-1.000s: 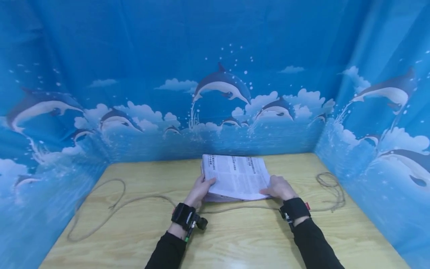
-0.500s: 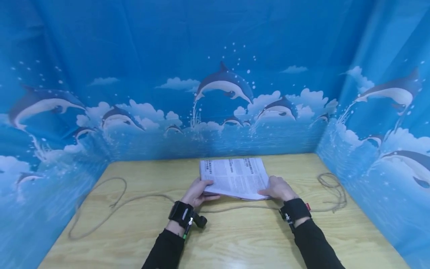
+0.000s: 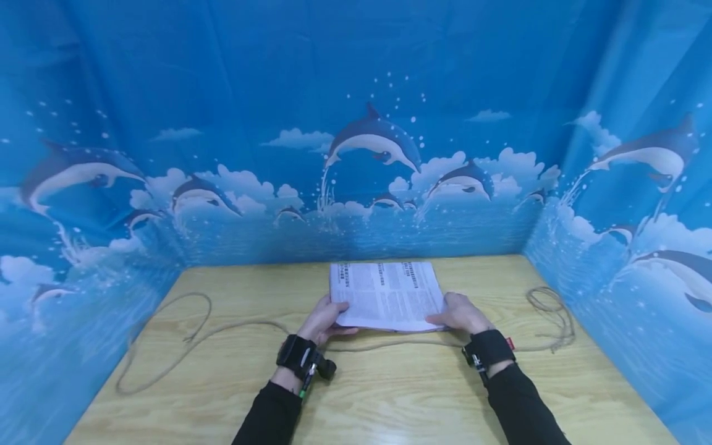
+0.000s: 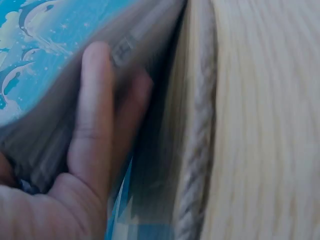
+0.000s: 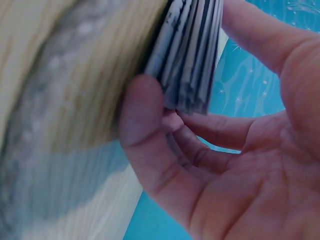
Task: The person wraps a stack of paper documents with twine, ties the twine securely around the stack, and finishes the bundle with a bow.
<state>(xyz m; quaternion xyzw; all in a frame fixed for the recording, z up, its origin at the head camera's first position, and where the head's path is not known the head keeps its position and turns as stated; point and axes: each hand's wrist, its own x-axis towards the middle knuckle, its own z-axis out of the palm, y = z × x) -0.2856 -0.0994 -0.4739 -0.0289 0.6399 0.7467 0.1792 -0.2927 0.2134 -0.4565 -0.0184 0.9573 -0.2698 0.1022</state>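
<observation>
A folded stack of newspapers (image 3: 384, 293), its upper sheet covered in print, is in both hands near the table's back edge in the head view. My left hand (image 3: 321, 321) grips its left near corner, thumb on top and fingers beneath. In the left wrist view those fingers (image 4: 95, 100) lie against the stack's underside, with a gap to the table below. My right hand (image 3: 463, 313) holds the right near corner between thumb and fingers. Layered paper edges (image 5: 192, 65) show between them in the right wrist view. A thin twisted rope (image 3: 400, 343) runs across the table just in front of the stack.
The rope's left part (image 3: 167, 371) bends in a wide loop, and its right end (image 3: 547, 303) lies coiled near the table's right edge. A blue dolphin-print curtain (image 3: 267, 185) stands around the back and sides of the wooden table (image 3: 400, 402).
The left hand has moved slightly left and its fingers now reach under the stack. The newspapers have turned a little and shifted slightly left and nearer. The right hand stays almost still.
</observation>
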